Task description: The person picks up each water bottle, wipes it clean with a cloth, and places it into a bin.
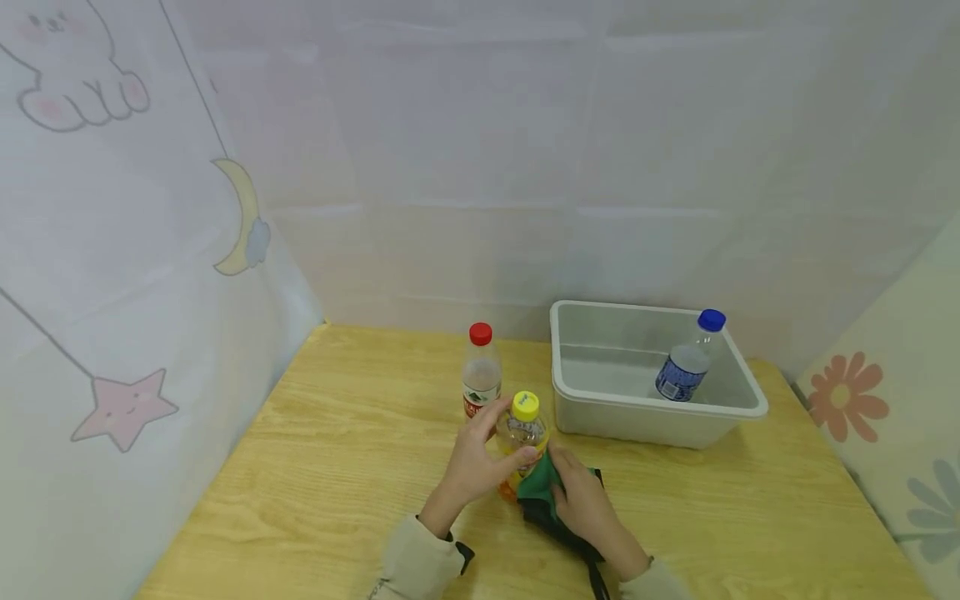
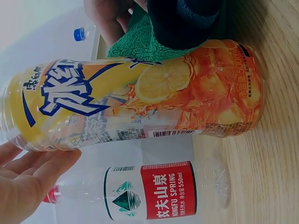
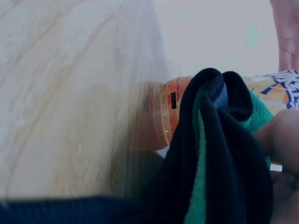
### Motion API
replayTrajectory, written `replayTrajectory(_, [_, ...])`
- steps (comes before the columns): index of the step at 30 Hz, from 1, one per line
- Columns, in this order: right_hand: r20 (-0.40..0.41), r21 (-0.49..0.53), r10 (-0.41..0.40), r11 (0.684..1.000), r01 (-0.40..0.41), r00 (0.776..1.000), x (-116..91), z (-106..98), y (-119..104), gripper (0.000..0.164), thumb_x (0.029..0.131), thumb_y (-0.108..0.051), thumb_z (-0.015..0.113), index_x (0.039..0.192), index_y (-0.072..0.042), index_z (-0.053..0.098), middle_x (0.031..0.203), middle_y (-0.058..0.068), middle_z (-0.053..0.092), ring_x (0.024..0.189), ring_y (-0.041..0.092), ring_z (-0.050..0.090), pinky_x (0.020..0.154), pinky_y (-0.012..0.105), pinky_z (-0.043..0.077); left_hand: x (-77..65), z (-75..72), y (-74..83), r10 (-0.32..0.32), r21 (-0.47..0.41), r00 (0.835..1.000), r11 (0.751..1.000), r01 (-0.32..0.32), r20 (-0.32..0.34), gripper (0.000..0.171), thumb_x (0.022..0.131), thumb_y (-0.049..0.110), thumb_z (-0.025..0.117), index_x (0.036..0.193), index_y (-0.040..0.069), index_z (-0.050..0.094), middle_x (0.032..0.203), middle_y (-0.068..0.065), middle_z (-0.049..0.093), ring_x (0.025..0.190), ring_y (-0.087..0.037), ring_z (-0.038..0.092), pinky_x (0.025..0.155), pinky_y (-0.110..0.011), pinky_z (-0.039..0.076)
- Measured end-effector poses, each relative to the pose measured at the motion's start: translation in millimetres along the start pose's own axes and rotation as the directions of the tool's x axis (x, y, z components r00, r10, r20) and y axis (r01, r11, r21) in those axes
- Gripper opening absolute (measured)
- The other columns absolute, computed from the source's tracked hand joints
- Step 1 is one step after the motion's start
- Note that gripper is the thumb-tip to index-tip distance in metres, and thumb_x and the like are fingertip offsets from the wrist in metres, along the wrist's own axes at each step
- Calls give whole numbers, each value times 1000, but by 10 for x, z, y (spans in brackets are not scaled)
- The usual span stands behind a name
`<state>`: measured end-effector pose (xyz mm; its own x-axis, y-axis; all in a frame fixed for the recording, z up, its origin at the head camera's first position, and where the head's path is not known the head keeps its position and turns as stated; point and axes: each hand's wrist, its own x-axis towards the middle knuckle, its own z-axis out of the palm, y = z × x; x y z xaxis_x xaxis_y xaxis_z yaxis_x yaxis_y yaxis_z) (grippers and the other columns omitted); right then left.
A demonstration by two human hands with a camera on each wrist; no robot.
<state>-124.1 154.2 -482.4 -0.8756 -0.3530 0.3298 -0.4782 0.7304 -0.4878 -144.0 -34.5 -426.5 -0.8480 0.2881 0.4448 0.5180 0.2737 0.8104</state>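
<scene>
A pale wood-grain surface (image 1: 337,467) runs from the near edge back to a whitish sheet. Nearest on it, two light sleeves reach in. The right hand (image 1: 588,504) grips one green and black cloth (image 1: 540,483), pressing it against the side of the yellow-capped bottle (image 1: 525,429), which stands upright near the middle of the surface. The left hand (image 1: 472,462) grasps that same bottle near its top, thumb in front.

Just behind, to the left, stands the red-capped bottle (image 1: 481,375), its lower part hidden from the head view by the left hand. Farther right sits one white tub (image 1: 645,417); inside, the blue-capped bottle (image 1: 684,371) leans toward the right. That makes three bottles in all, two outside the tub and one within.

Beyond, the back sheet (image 1: 465,167) is plain and creased. The left side carries a moon (image 1: 243,218) and a pink star (image 1: 123,408); the right side shows two flowers, one red (image 1: 847,396) and one grey-blue.
</scene>
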Motion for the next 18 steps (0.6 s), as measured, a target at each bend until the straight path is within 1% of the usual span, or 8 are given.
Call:
replayTrajectory(4, [-18, 52, -30, 998, 31, 999, -40, 18, 55, 58, 74, 6, 69, 126, 12, 44, 109, 23, 57, 98, 36, 57, 81, 46, 48, -15, 15, 6, -7, 56, 1000, 998, 8, -14, 64, 82, 39, 67, 132, 6, 45, 133, -8, 46, 114, -21, 48, 83, -36, 48])
replayTrajectory(9, [-49, 101, -55, 993, 60, 997, -58, 44, 120, 61, 74, -2, 72, 129, 7, 46, 108, 18, 60, 97, 32, 59, 80, 45, 49, -21, 20, 15, -6, 80, 1000, 997, 8, -21, 62, 82, 36, 67, 131, 5, 46, 132, -8, 47, 112, -22, 49, 78, -32, 48])
replayTrajectory(14, [-117, 101, -58, 992, 70, 991, -62, 40, 151, 56, 74, -1, 72, 126, 5, 50, 110, 18, 61, 98, 33, 59, 79, 45, 49, -7, 22, -4, 0, 91, 1000, 996, 1, -18, 62, 82, 39, 66, 131, 7, 45, 130, -7, 48, 109, -24, 51, 77, -31, 47])
replayTrajectory(16, [-147, 98, -61, 992, 76, 987, -60, 23, 163, 55, 73, 0, 72, 124, 4, 52, 112, 19, 60, 99, 34, 58, 79, 47, 49, 7, 18, -11, 12, 97, 1000, 995, -10, -19, 63, 82, 41, 65, 130, 7, 46, 128, -7, 50, 106, -26, 52, 76, -31, 47])
replayTrajectory(18, [-176, 91, -71, 992, 88, 982, -52, -5, 173, 54, 73, 1, 72, 123, 4, 52, 113, 20, 59, 100, 35, 58, 79, 48, 49, 25, 10, -13, 18, 103, 1000, 995, -16, -21, 62, 81, 42, 66, 129, 7, 47, 124, -5, 51, 102, -24, 52, 74, -30, 47])
